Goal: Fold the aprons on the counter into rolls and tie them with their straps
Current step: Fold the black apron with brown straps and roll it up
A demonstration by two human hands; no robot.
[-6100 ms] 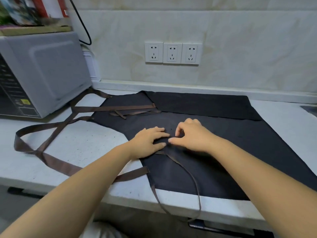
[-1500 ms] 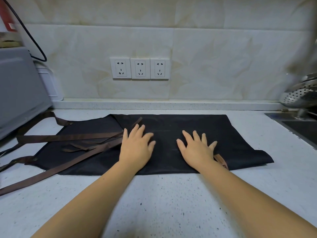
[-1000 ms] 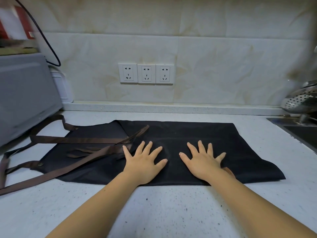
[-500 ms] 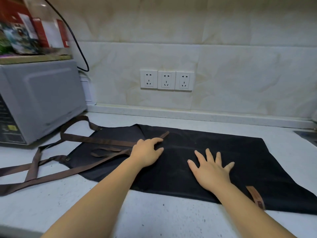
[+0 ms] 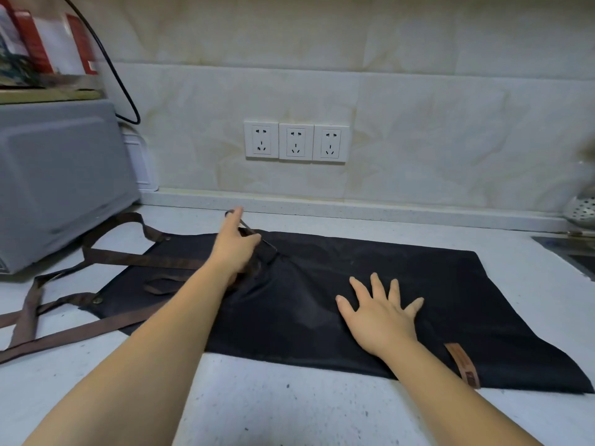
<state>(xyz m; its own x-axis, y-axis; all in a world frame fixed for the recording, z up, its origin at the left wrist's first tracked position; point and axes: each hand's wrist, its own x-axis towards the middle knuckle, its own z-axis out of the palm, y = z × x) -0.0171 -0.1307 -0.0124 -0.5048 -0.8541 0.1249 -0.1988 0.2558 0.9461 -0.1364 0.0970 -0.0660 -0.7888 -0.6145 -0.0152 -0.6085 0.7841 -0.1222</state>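
Note:
A black apron [image 5: 322, 284] lies folded flat on the white counter [image 5: 289, 407], with a brown leather label [image 5: 463, 365] near its right front corner. Its long brown straps [image 5: 135, 260] trail off to the left across the counter. My left hand [image 5: 233, 249] is over the apron's back left part and grips one brown strap end [image 5: 264, 244], lifted off the fabric. My right hand [image 5: 380, 312] lies flat on the apron's middle, fingers spread, pressing it down.
A grey microwave [image 5: 58, 181] stands at the left with boxes [image 5: 48, 43] on top and a black cable [image 5: 112, 75] behind. Three wall sockets [image 5: 296, 141] sit above the backsplash. A sink edge [image 5: 570, 249] and a metal colander [image 5: 582, 210] are at the far right.
My left hand has moved from the apron's surface toward the back, taking up a strap end and lifting it. My right hand stays flat on the apron. The view shifted slightly.

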